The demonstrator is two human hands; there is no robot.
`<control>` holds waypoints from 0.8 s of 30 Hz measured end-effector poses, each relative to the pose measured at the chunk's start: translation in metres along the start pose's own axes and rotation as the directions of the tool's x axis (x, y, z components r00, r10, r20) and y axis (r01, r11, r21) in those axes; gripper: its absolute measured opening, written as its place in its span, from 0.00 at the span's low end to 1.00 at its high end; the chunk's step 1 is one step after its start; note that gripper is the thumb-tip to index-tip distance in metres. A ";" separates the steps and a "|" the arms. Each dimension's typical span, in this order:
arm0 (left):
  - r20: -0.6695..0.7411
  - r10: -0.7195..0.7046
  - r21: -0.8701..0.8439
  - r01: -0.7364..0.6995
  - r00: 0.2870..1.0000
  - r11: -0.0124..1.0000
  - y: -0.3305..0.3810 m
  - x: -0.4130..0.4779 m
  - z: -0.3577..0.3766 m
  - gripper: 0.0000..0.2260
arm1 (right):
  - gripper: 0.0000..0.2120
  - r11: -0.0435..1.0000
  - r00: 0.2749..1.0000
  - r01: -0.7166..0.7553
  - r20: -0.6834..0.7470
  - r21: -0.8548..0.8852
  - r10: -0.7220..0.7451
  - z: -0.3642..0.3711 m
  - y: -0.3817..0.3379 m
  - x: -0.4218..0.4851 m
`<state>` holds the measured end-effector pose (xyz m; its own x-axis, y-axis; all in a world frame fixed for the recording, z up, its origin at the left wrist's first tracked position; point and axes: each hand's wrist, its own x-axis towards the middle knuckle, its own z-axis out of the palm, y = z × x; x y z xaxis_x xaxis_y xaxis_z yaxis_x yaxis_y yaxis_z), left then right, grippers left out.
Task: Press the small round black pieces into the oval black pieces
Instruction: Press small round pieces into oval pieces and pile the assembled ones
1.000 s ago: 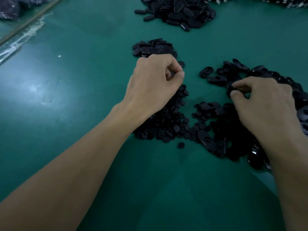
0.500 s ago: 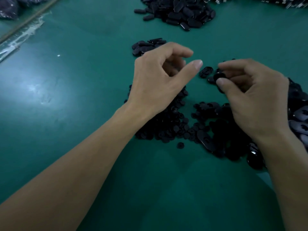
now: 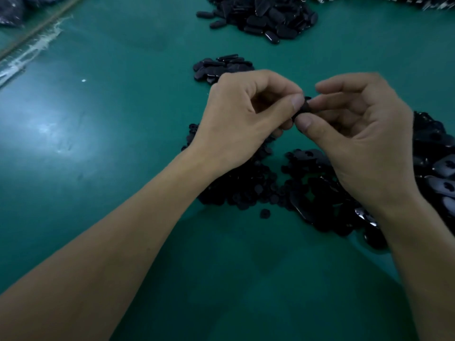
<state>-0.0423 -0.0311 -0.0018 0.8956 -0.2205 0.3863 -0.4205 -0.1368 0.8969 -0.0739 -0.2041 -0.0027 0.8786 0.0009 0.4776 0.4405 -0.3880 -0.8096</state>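
Left hand (image 3: 236,119), right hand (image 3: 364,136) now together on black piece (image 3: 304,109) above piles (image 3: 246,190).

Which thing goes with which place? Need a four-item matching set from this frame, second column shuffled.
Things
1. big pile of black pieces
2. lone round piece
3. clear plastic strip
4. held black piece

Places
A. pinched between the left hand and the right hand
B. far left of the green mat
C. top centre, beyond both hands
D. by itself on the mat, just nearer than the round-piece heap

Pairs: 1-C, 2-D, 3-B, 4-A
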 end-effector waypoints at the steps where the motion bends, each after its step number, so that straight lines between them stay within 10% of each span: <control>1: -0.017 -0.010 -0.029 0.010 1.000 1.000 0.000 0.000 0.000 0.04 | 0.13 1.000 1.000 -0.020 0.020 -0.024 0.020 0.001 0.001 0.000; 11: 0.010 -0.056 -0.034 0.056 0.998 0.998 -0.001 0.000 -0.004 0.03 | 0.11 0.998 0.998 -0.067 0.022 0.020 0.066 0.004 0.004 0.000; 18: -0.113 -0.048 0.028 0.052 0.992 0.998 -0.005 0.005 -0.006 0.03 | 0.12 0.860 0.977 0.036 0.199 -0.509 0.076 0.006 0.011 -0.007; 24: -0.109 -0.062 0.066 0.070 0.992 0.995 -0.007 0.004 -0.005 0.04 | 0.11 0.798 0.936 0.105 0.329 -0.593 0.122 0.007 0.009 -0.006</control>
<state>-0.0347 -0.0266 -0.0056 0.9305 -0.1054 0.3509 -0.3659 -0.2151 0.9055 -0.0733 -0.2011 -0.0153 0.9370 0.2573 0.2361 0.3343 -0.8562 -0.3939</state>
